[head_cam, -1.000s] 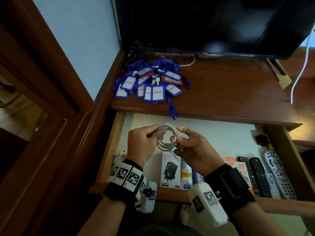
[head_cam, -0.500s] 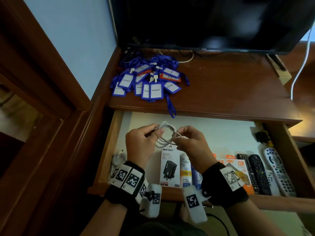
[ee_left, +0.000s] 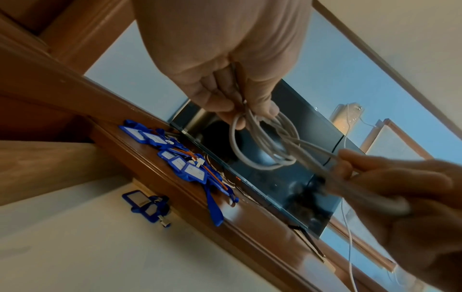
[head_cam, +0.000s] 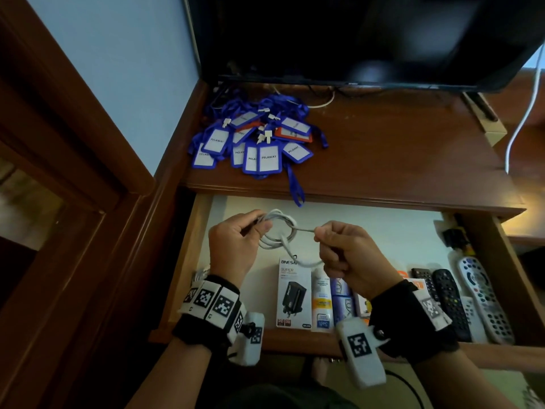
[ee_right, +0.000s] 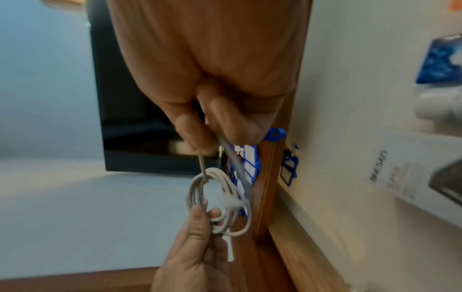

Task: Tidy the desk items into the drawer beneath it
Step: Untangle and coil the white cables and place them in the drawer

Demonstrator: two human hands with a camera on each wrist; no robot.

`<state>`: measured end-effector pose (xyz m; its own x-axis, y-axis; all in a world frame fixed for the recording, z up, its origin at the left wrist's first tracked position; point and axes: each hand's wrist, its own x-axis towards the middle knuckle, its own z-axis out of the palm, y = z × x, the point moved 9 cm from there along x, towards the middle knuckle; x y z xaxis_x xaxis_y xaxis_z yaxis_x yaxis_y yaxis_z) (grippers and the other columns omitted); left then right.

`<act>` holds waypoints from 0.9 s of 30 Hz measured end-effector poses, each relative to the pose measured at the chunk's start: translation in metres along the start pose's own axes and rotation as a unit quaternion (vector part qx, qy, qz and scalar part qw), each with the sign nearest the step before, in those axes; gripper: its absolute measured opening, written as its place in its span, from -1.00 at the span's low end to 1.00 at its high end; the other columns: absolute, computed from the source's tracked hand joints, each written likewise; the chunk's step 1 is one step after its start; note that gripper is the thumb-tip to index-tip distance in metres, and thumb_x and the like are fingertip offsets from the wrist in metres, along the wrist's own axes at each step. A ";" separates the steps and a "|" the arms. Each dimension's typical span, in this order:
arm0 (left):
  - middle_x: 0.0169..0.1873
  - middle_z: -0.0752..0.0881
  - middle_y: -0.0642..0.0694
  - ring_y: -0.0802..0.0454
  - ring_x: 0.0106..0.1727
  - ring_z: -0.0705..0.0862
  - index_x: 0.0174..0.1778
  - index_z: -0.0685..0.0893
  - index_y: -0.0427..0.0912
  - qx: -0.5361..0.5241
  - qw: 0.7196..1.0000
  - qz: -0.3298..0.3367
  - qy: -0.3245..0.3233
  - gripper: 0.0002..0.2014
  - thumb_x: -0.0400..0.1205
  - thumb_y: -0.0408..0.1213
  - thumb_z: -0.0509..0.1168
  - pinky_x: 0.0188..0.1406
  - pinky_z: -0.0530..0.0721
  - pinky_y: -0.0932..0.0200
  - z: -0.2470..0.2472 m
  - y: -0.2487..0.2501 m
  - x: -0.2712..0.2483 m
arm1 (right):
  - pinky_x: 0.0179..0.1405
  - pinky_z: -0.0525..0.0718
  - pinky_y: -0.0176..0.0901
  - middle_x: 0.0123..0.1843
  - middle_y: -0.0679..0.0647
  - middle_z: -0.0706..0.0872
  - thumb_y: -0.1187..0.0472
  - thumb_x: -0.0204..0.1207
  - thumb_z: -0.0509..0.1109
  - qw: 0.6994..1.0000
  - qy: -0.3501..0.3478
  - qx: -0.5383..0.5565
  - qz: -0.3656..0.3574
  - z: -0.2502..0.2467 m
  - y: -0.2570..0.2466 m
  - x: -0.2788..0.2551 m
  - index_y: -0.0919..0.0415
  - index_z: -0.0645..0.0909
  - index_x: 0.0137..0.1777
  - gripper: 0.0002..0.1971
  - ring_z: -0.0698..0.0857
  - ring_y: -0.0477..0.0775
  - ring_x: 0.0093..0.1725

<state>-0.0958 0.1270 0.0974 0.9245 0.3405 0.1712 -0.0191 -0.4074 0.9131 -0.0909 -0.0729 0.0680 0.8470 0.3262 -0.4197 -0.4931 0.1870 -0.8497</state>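
Pinching a coiled white cable (head_cam: 278, 231) over the open drawer (head_cam: 188, 261), left hand (head_cam: 233, 246) grips loops, right hand (head_cam: 348, 255) its strand.

Room's pretty dim, with pale blue walls (head_cam: 124, 72) and chunky reddish-brown wood trim (head_cam: 67, 93) running down the left side. A dark flat-screen TV (head_cam: 354, 36) sits at the back of the matching wooden desk (head_cam: 398, 160), switched off. A white cord (head_cam: 522, 119) hangs down on the right, where there's a warm yellowish glow.
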 end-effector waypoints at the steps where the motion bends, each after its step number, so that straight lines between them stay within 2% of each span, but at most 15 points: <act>1: -0.18 0.78 0.06 0.36 -0.19 0.71 0.07 0.80 -0.20 -0.001 1.000 -0.002 0.002 -0.73 0.45 -0.32 0.52 -0.14 0.61 0.51 0.000 0.000 0.001 | -0.62 0.13 -0.33 -0.62 0.10 0.33 0.27 0.51 0.38 0.999 0.013 -0.037 -0.015 -0.002 -0.003 0.001 0.30 0.52 -0.26 -0.83 0.16 -0.04 -0.68; 4: -0.26 0.76 0.18 0.46 -0.27 0.69 0.06 0.78 -0.12 -0.049 0.998 -0.049 0.012 -0.74 0.46 -0.36 0.51 -0.19 0.59 0.55 0.000 -0.005 0.006 | -0.63 0.22 -0.29 -0.62 0.14 0.47 0.33 0.58 0.36 0.982 0.043 -0.166 -0.076 -0.002 -0.012 0.005 0.30 0.53 -0.26 -0.82 0.27 0.00 -0.67; 7: -0.44 0.76 0.16 0.33 -0.38 0.66 -0.13 0.82 -0.09 -0.130 0.985 -0.107 0.018 -0.90 0.50 -0.37 0.47 -0.21 0.63 0.37 0.009 -0.008 0.007 | -0.58 0.48 -0.20 -0.47 0.11 0.56 0.37 0.55 0.39 0.962 0.085 -0.225 -0.131 -0.002 -0.018 0.011 0.27 0.57 -0.31 -0.81 0.44 0.01 -0.56; 9: -0.50 0.74 0.10 0.28 -0.43 0.60 -0.25 0.81 -0.10 -0.175 0.973 -0.148 0.023 -0.90 0.54 -0.36 0.43 -0.24 0.61 0.31 0.019 -0.009 0.003 | -0.53 0.46 -0.17 -0.41 0.10 0.49 0.39 0.53 0.41 0.960 0.122 -0.214 -0.135 -0.007 -0.017 0.017 0.27 0.59 -0.31 -0.82 0.42 0.01 -0.48; 11: -0.52 0.70 0.08 0.27 -0.47 0.53 -0.24 0.82 -0.20 -0.226 0.955 -0.192 0.028 -0.90 0.56 -0.37 0.41 -0.30 0.55 0.31 0.030 -0.011 -0.001 | -0.56 0.37 -0.20 -0.46 0.10 0.49 0.39 0.54 0.39 0.965 0.140 -0.184 -0.126 -0.008 -0.016 0.023 0.33 0.61 -0.28 -0.84 0.37 0.00 -0.49; 13: -0.45 0.65 -0.08 0.12 -0.39 0.51 -0.34 0.84 -0.09 -0.257 0.942 -0.213 0.028 -0.80 0.57 -0.37 0.40 -0.27 0.52 0.25 0.037 -0.011 -0.002 | -0.58 0.38 -0.23 -0.45 0.19 0.58 0.38 0.57 0.35 0.975 0.135 -0.128 -0.118 -0.005 -0.016 0.027 0.42 0.62 -0.24 -0.84 0.42 0.05 -0.51; 15: -0.38 0.60 -0.19 0.01 -0.30 0.48 -0.41 0.81 -0.04 -0.256 0.944 -0.207 0.013 -0.74 0.58 -0.35 0.39 -0.22 0.50 0.14 0.042 -0.009 0.001 | -0.55 0.48 -0.18 -0.37 0.31 0.63 0.34 0.57 0.34 0.987 0.115 -0.044 -0.104 -0.001 -0.015 0.030 0.46 0.64 -0.19 -0.82 0.53 0.13 -0.47; 17: -0.39 0.67 -0.14 0.05 -0.30 0.55 -0.28 0.82 -0.15 -0.250 0.950 -0.188 0.004 -0.85 0.59 -0.32 0.39 -0.17 0.54 0.13 0.043 -0.004 0.004 | -0.50 0.56 -0.12 -0.32 0.37 0.64 0.25 0.52 0.40 0.990 0.099 0.001 -0.100 0.003 -0.015 0.031 0.49 0.65 -0.14 -0.77 0.60 0.18 -0.44; 18: -0.41 0.71 -0.04 0.15 -0.32 0.58 -0.17 0.82 -0.22 -0.249 0.952 -0.181 0.003 -0.89 0.58 -0.32 0.40 -0.16 0.56 0.19 0.043 -0.002 0.005 | -0.49 0.58 -0.11 -0.33 0.37 0.64 0.24 0.51 0.44 0.990 0.098 0.003 -0.105 0.004 -0.016 0.031 0.48 0.65 -0.18 -0.76 0.61 0.17 -0.45; 20: -0.46 0.72 0.15 0.34 -0.39 0.56 0.00 0.80 -0.31 -0.248 0.955 -0.166 0.002 -0.83 0.58 -0.31 0.40 -0.23 0.55 0.33 0.042 0.000 0.005 | -0.51 0.56 -0.11 -0.38 0.36 0.64 0.32 0.50 0.45 0.986 0.108 0.006 -0.128 0.006 -0.018 0.030 0.46 0.61 -0.27 -0.80 0.58 0.14 -0.50; 21: -0.46 0.71 0.16 0.37 -0.39 0.55 0.02 0.79 -0.33 -0.245 0.957 -0.158 0.000 -0.81 0.58 -0.31 0.40 -0.26 0.53 0.36 0.042 0.000 0.004 | -0.52 0.55 -0.12 -0.40 0.34 0.64 0.38 0.49 0.44 0.984 0.113 0.014 -0.136 0.006 -0.018 0.030 0.47 0.61 -0.25 -0.84 0.56 0.12 -0.52; 23: -0.41 0.75 0.12 0.31 -0.33 0.60 -0.01 0.80 -0.26 -0.226 0.962 -0.151 -0.008 -0.83 0.58 -0.27 0.41 -0.24 0.58 0.29 0.042 -0.002 0.001 | -0.53 0.53 -0.11 -0.42 0.31 0.64 0.47 0.48 0.40 0.982 0.117 0.028 -0.144 0.007 -0.017 0.029 0.57 0.60 -0.12 -0.90 0.55 0.11 -0.54; 25: -0.27 0.80 0.06 0.19 -0.20 0.69 0.02 0.80 -0.13 -0.204 0.966 -0.155 -0.013 -0.81 0.56 -0.17 0.43 -0.08 0.69 0.12 0.041 -0.009 -0.001 | -0.51 0.51 -0.13 -0.40 0.32 0.63 0.51 0.48 0.37 0.982 0.118 0.027 -0.143 0.008 -0.014 0.029 0.63 0.60 -0.04 -0.87 0.54 0.11 -0.51; 27: -0.15 0.81 0.00 0.09 -0.08 0.75 0.07 0.78 -0.08 -0.171 0.971 -0.169 -0.020 -0.75 0.54 -0.06 0.42 0.07 0.73 -0.05 0.040 -0.016 -0.002 | -0.50 0.49 -0.18 -0.39 0.29 0.63 0.52 0.49 0.35 0.984 0.112 0.022 -0.135 0.011 -0.011 0.028 0.57 0.66 -0.04 -0.89 0.53 0.08 -0.49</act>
<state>-0.0819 0.0993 0.0679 0.9141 0.3692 -0.1676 0.1690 0.0288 0.9852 -0.0637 -0.0557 0.0692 0.9683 0.0472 -0.2452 -0.2485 0.2803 -0.9272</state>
